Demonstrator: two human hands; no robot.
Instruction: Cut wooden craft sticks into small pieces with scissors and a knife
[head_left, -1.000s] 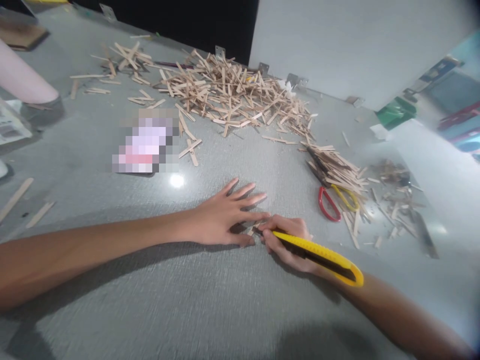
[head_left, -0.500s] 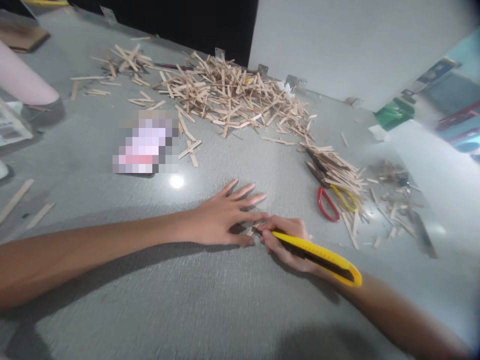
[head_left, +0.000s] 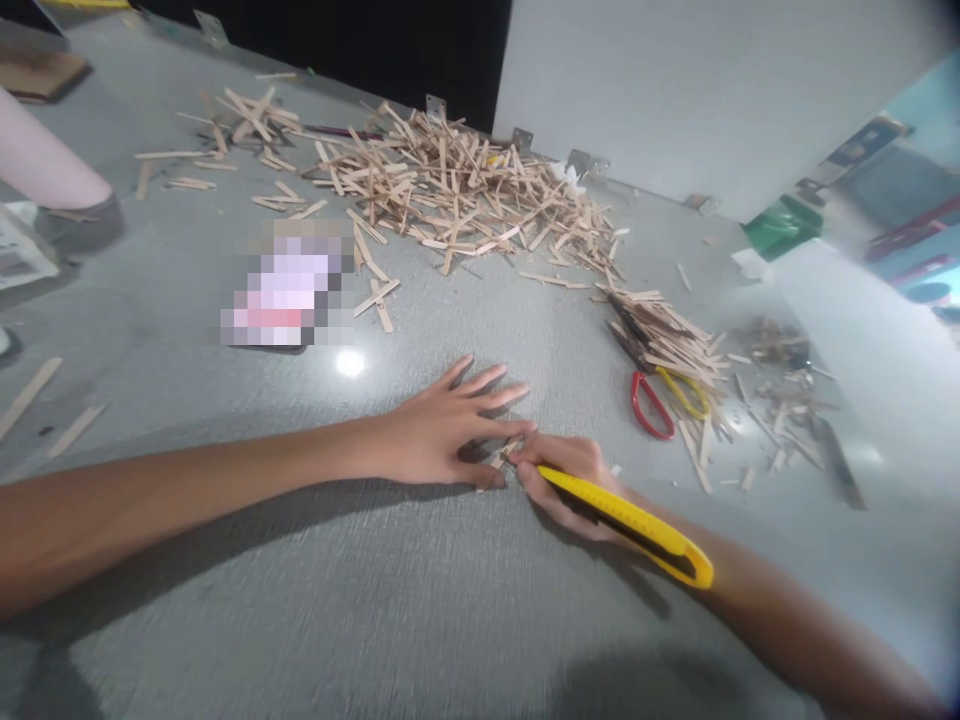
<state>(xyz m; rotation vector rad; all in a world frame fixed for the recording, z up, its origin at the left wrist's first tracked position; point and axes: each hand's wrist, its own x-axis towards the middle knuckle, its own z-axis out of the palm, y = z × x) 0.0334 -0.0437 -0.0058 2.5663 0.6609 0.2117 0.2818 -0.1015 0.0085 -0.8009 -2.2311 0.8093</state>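
My left hand (head_left: 439, 430) lies on the grey tabletop with its fingers spread. Its thumb and index finger rest at either end of a small piece of wooden stick (head_left: 504, 452), pressing on or beside it; I cannot tell exactly which. A yellow utility knife (head_left: 630, 520) is gripped in my right hand (head_left: 566, 480), held like a pen. The knife's tip meets the wood piece between the left thumb and index finger; the blade itself is mostly hidden by my fingers.
Flat wooden sticks form a large pile (head_left: 450, 190) at the back. Scissors (head_left: 652, 400) with red and yellow handles lie against a smaller stick bundle (head_left: 675, 335) on the right. A phone with a blurred screen (head_left: 289, 290) lies left; a pink cylinder (head_left: 52, 150) stands farther left.
The knife's handle end has swung slightly down toward me, and more of the wood piece shows. My left hand stays almost in place; the whole view has shifted a little.
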